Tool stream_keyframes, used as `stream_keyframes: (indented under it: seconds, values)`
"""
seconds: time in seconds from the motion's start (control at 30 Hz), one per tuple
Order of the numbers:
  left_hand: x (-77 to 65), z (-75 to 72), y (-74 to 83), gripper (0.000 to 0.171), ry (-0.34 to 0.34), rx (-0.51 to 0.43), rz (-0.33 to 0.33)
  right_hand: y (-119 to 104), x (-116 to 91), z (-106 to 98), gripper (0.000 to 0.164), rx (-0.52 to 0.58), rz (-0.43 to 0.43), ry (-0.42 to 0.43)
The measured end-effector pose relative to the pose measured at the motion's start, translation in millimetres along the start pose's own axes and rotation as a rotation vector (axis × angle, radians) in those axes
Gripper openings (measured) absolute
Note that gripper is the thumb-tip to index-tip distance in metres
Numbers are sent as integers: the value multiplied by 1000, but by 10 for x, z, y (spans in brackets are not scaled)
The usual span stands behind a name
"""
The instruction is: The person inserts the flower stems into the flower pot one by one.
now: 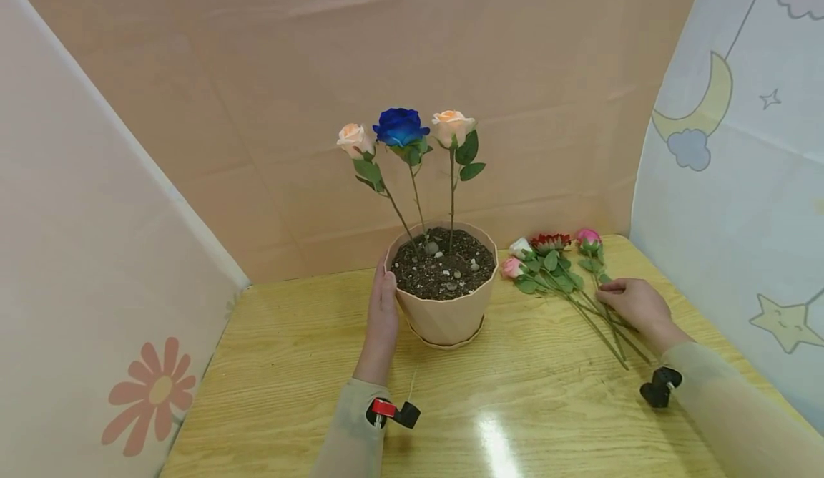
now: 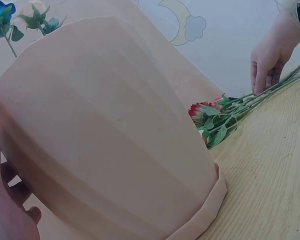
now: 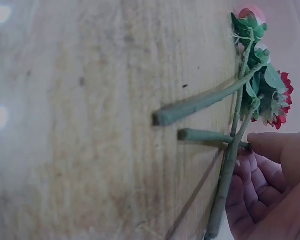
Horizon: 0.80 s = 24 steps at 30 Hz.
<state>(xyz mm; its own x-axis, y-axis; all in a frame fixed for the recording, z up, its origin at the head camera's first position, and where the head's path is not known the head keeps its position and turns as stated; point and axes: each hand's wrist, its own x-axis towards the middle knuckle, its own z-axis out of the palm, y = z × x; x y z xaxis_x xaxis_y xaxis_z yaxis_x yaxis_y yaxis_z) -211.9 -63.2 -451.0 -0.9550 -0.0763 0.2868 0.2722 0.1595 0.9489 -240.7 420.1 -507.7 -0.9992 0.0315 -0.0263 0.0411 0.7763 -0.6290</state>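
Note:
A pale pink flowerpot (image 1: 444,318) filled with dark soil stands on its saucer, holding a blue rose (image 1: 400,129) between two peach roses (image 1: 453,127). My left hand (image 1: 381,310) holds the pot's left side, its fingers (image 2: 21,192) bending round the wall in the left wrist view. On the right, my right hand (image 1: 636,308) pinches a green stem between thumb and forefinger, seemingly that of the bright pink rose (image 1: 589,240). Beside it lie a red flower (image 1: 550,242), a white rose (image 1: 520,248) and a light pink rose (image 1: 511,268), with stems crossing toward me.
The wooden table (image 1: 309,392) carries the pot near its back edge. A peach backdrop (image 1: 290,106) rises behind. Printed side panels stand left and right, the right panel (image 1: 740,199) close to my right arm. Small pale stones (image 1: 452,286) dot the soil.

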Motion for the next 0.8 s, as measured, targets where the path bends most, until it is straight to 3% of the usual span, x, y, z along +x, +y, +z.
stream_keyframes:
  seconds: [0.27, 0.5, 0.8]
  values:
    - [-8, 1, 8, 59, -13, -25, 0, 16, -43, -37, 52, 76, 9, 28]
    - [10, -4, -10, 59, -14, -21, 23, -49, -87, -111, 52, 98, 1, 114]
    - [22, -1, -23, 58, -15, -21, 6, -151, -115, -196, 53, 96, -11, 220]
